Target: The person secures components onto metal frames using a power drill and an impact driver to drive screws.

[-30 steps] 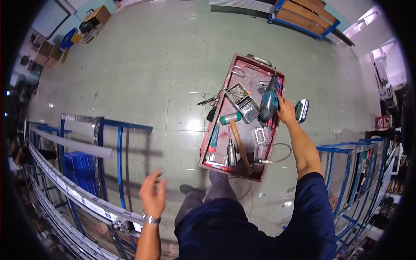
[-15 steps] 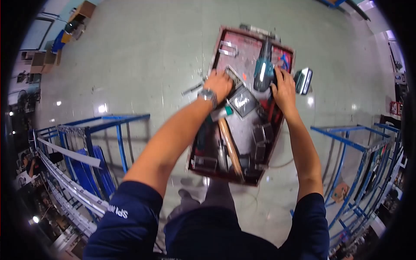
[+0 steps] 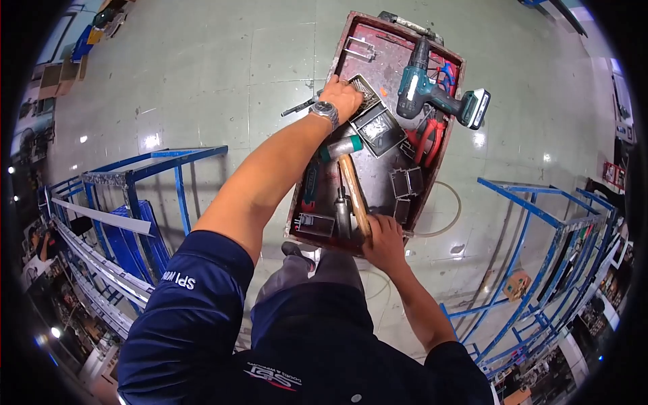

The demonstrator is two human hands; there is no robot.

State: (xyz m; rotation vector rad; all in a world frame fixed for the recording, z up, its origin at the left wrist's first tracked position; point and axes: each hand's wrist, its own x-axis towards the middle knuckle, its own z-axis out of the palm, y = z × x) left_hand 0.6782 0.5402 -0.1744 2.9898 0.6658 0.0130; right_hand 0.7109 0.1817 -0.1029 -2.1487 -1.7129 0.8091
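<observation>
A red tray holds tools and metal pieces. My left hand is at a small box of screws, with its fingertips down at the screws; what they pinch, if anything, is hidden. Beside it lies a second dark-framed box with small parts. My right hand is closed around the lower end of the wooden handle of a hammer with a green-faced head. A teal drill rests across the tray's right edge, away from both hands.
Red-handled pliers, a dark-tipped metal tool and bracket pieces lie in the tray. Blue metal frames stand at left and right. A thin hose curves on the floor beside the tray.
My right hand has moved from beside the drill down to the hammer handle at the tray's near end. My left hand remains at the screw box.
</observation>
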